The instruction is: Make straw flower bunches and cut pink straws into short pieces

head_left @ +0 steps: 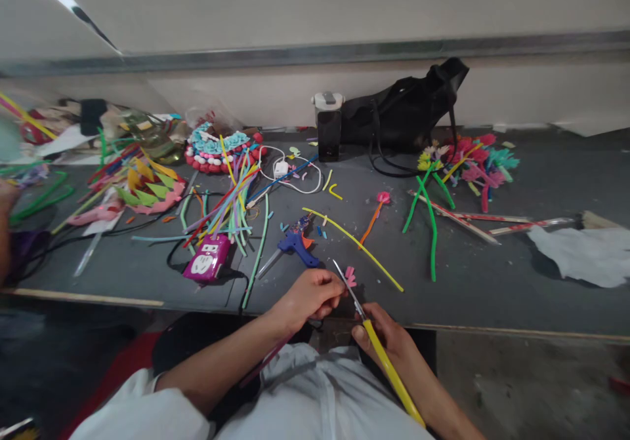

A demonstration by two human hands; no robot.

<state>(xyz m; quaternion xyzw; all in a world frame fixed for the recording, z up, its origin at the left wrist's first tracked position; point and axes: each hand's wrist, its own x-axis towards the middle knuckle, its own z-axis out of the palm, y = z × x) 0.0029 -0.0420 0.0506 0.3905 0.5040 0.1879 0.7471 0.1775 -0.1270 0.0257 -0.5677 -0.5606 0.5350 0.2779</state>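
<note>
At the table's front edge, my left hand [315,294] is closed in a pinch. Just past its fingertips shows a small pink pipe cleaner piece [350,276] with several short strands. A thin purplish strip [268,362] runs under my left forearm; its upper end is hidden. My right hand [386,335] grips scissors [391,368] with long yellow handles, their blades pointing up beside the pink piece. A blue glue gun [298,246] lies just beyond my left hand. Farther off are a yellow pipe cleaner [361,248] and a pink flower [383,197] on an orange stem.
To the left are a magenta power box [209,258], a pipe cleaner bundle [239,191] and a co-worker's hand [7,204]. At the back stand a dark bottle [329,128] and a black bag [403,115]. Pipe cleaner flowers [480,164] and white cloth [585,253] lie right.
</note>
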